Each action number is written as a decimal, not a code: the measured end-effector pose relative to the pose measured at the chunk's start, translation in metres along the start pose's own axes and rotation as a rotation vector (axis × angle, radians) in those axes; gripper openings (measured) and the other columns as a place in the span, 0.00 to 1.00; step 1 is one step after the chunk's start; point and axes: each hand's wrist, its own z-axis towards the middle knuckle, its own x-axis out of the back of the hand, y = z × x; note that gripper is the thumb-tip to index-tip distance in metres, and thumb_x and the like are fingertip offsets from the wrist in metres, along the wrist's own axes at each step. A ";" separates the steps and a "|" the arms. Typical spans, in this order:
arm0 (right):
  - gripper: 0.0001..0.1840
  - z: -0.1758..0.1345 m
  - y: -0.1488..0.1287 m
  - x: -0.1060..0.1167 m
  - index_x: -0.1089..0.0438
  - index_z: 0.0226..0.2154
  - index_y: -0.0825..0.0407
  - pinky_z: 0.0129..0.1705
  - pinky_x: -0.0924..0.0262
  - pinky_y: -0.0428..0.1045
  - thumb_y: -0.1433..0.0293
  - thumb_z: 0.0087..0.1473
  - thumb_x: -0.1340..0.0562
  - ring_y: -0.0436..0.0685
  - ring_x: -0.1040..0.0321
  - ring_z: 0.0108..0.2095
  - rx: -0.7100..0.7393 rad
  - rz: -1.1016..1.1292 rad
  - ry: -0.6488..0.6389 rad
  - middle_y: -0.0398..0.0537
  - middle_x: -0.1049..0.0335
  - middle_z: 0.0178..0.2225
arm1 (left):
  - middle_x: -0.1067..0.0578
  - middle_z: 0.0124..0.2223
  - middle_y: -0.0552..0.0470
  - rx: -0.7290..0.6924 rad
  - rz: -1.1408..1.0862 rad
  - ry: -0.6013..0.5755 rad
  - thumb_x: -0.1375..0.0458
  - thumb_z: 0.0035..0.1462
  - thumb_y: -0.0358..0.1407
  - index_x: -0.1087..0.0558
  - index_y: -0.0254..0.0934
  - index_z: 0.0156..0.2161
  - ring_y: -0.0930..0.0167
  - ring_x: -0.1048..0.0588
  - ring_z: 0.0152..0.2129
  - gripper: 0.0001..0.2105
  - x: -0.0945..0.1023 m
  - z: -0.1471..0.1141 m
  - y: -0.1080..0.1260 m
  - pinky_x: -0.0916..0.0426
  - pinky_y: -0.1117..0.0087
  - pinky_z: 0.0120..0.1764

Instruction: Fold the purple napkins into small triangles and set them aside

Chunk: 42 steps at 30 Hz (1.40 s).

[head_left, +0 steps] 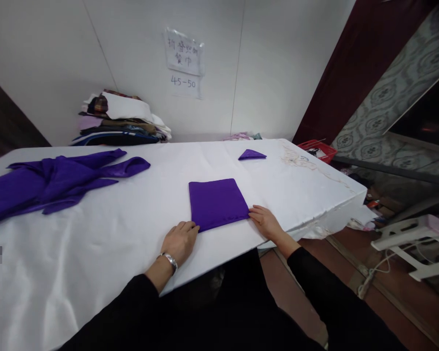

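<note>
A purple satin napkin (pixel 217 202) lies folded into a flat square on the white-covered table (pixel 161 195) in front of me. At its near left corner, the fingers of my left hand (pixel 181 240) are closed on the edge; a silvery bracelet or watch circles that wrist. My right hand (pixel 266 222) pinches the near right corner between thumb and fingers. Farther back stands or lies a small purple cloth folded into a triangle (pixel 252 154). To the left, several loose purple cloths (pixel 54 180) are heaped in a rumpled pile.
Folded clothes (pixel 122 119) are stacked behind the table's far left edge, against the wall. A handwritten paper sign (pixel 185 63) hangs on the wall. Past the table's right end are a red basket (pixel 318 150) and a white stool (pixel 413 243) with a cable near it.
</note>
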 end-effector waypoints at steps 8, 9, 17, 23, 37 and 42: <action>0.23 0.027 -0.030 0.011 0.37 0.54 0.49 0.59 0.58 0.64 0.59 0.58 0.48 0.62 0.54 0.61 -0.020 0.019 -0.116 0.52 0.41 0.57 | 0.26 0.45 0.47 -0.028 -0.058 0.089 0.51 0.59 0.33 0.27 0.40 0.44 0.64 0.30 0.42 0.12 -0.002 0.001 0.002 0.34 0.61 0.42; 0.25 0.036 -0.037 0.008 0.40 0.55 0.50 0.60 0.59 0.63 0.57 0.58 0.49 0.62 0.56 0.62 -0.010 0.029 -0.160 0.53 0.44 0.59 | 0.27 0.47 0.47 -0.046 -0.059 0.102 0.51 0.59 0.33 0.28 0.40 0.45 0.63 0.31 0.44 0.13 -0.003 0.002 0.002 0.34 0.60 0.44; 0.39 0.092 -0.061 -0.022 0.54 0.62 0.58 0.62 0.67 0.59 0.49 0.58 0.56 0.62 0.67 0.64 0.034 0.027 -0.479 0.57 0.61 0.64 | 0.29 0.53 0.46 -0.151 -0.049 0.070 0.52 0.60 0.38 0.29 0.34 0.49 0.63 0.33 0.51 0.17 -0.013 0.000 0.000 0.36 0.59 0.51; 0.40 0.099 -0.052 -0.029 0.57 0.63 0.55 0.62 0.70 0.59 0.46 0.57 0.59 0.61 0.69 0.64 0.087 0.006 -0.471 0.54 0.63 0.65 | 0.28 0.52 0.45 -0.100 -0.117 0.073 0.51 0.59 0.38 0.29 0.35 0.48 0.62 0.32 0.51 0.16 -0.014 0.000 0.001 0.36 0.58 0.51; 0.41 0.163 -0.082 -0.063 0.59 0.63 0.53 0.62 0.74 0.60 0.46 0.56 0.57 0.61 0.73 0.65 0.095 0.052 -0.558 0.53 0.68 0.66 | 0.29 0.53 0.45 -0.061 -0.124 0.027 0.50 0.59 0.37 0.29 0.35 0.49 0.62 0.33 0.51 0.16 -0.009 0.000 0.007 0.37 0.58 0.51; 0.39 0.167 -0.108 -0.061 0.58 0.63 0.54 0.62 0.73 0.61 0.48 0.57 0.58 0.61 0.72 0.65 0.023 0.171 -0.551 0.54 0.67 0.65 | 0.29 0.53 0.46 -0.058 -0.112 0.024 0.51 0.59 0.37 0.30 0.36 0.49 0.63 0.34 0.52 0.16 -0.007 0.000 0.008 0.37 0.58 0.51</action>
